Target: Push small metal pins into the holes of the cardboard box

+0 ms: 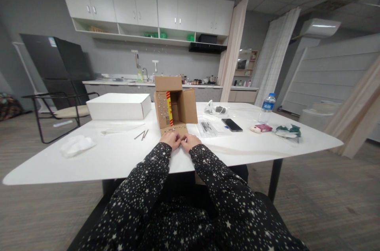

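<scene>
An open brown cardboard box [175, 106] lies on its side on the white table [124, 156], its flaps spread towards me. My left hand [171, 139] and my right hand [190, 141] rest side by side at the lower front flap [174, 128], fingers curled on its edge. That flap and the left inner flap carry rows of small pale dots. A red and yellow strip [169, 109] runs down inside the box. What the fingers pinch is too small to tell.
A white flat box [118, 106] lies left of the cardboard box, with thin metal rods [141, 135] and crumpled white tissue [76, 145] nearer me. To the right: plastic bag [208, 127], black phone [232, 124], water bottle [266, 108], small pink item [261, 128], green cloth [287, 131]. A chair [59, 112] stands at left.
</scene>
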Motion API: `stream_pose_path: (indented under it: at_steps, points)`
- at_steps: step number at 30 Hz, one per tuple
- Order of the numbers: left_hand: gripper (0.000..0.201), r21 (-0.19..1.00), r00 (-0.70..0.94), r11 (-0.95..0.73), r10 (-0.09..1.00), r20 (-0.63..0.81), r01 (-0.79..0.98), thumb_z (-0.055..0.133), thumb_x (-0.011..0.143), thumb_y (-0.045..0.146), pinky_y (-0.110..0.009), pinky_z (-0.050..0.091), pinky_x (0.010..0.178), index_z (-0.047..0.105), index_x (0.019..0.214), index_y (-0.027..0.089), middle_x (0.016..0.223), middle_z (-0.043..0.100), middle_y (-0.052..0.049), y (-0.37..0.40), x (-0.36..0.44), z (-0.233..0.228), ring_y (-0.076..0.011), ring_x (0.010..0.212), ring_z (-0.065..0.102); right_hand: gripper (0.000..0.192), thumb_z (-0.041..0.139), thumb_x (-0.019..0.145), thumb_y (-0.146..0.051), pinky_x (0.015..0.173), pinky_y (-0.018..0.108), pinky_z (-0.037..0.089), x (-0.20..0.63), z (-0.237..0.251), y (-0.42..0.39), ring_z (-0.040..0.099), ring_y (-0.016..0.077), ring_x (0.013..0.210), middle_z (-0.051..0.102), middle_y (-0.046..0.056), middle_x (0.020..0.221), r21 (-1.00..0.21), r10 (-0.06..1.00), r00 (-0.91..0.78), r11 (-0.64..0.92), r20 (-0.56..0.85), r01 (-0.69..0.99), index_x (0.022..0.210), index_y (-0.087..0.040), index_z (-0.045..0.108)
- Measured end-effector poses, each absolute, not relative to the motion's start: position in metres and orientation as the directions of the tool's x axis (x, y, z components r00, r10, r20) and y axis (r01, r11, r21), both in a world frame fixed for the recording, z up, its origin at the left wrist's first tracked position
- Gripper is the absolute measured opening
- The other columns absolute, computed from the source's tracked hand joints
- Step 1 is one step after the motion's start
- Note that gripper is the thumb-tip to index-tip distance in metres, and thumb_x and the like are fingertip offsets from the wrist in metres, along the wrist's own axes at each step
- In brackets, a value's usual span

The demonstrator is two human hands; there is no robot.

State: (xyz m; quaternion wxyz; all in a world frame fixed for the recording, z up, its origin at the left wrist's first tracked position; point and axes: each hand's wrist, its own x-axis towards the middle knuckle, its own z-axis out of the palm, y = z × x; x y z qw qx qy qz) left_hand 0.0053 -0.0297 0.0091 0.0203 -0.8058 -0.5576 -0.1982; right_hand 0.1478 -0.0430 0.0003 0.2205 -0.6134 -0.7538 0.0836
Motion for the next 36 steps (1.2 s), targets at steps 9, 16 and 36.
stream_pose_path:
  at_steps: [9, 16, 36]
  points:
    - [0.015, 0.212, 0.353, -0.443, 0.865, 0.355, 0.871, 0.053, 0.075, 0.029, -0.028, 0.044, 0.066, 0.064, 0.079, 0.02, 0.078, 0.069, -0.003, -0.0287, 0.0011, 0.0075, -0.0196, 0.075, 0.063, 0.023, 0.053, 0.081, -0.036, 0.076, 0.028, 0.043, 0.1455, -0.0023, -0.0352, 0.062, 0.0201, 0.093, 0.07, 0.005, 0.097, -0.395, 0.973, -0.12, 0.192, 0.199, 0.898, 0.095, -0.024, 0.067]
    - [0.017, 0.225, 0.374, -0.459, 0.865, 0.333, 0.86, 0.056, 0.074, 0.032, -0.026, 0.043, 0.065, 0.066, 0.078, 0.019, 0.077, 0.069, -0.003, -0.026, 0.0001, 0.0043, -0.0175, 0.073, 0.062, 0.022, 0.053, 0.081, -0.033, 0.074, 0.027, 0.042, 0.1452, -0.0041, -0.0343, 0.063, 0.0199, 0.093, 0.07, 0.005, 0.096, -0.406, 0.973, -0.101, 0.18, 0.209, 0.896, 0.095, -0.024, 0.068]
    - [0.013, 0.171, 0.355, -0.43, 0.87, 0.343, 0.887, 0.058, 0.078, 0.023, -0.028, 0.048, 0.077, 0.07, 0.083, 0.021, 0.086, 0.071, -0.005, -0.022, 0.0004, 0.006, -0.0197, 0.085, 0.065, 0.025, 0.052, 0.082, -0.036, 0.075, 0.028, 0.043, 0.1454, 0.0011, -0.039, 0.063, 0.0204, 0.093, 0.07, 0.005, 0.097, -0.411, 0.973, -0.109, 0.186, 0.204, 0.892, 0.097, -0.025, 0.068]
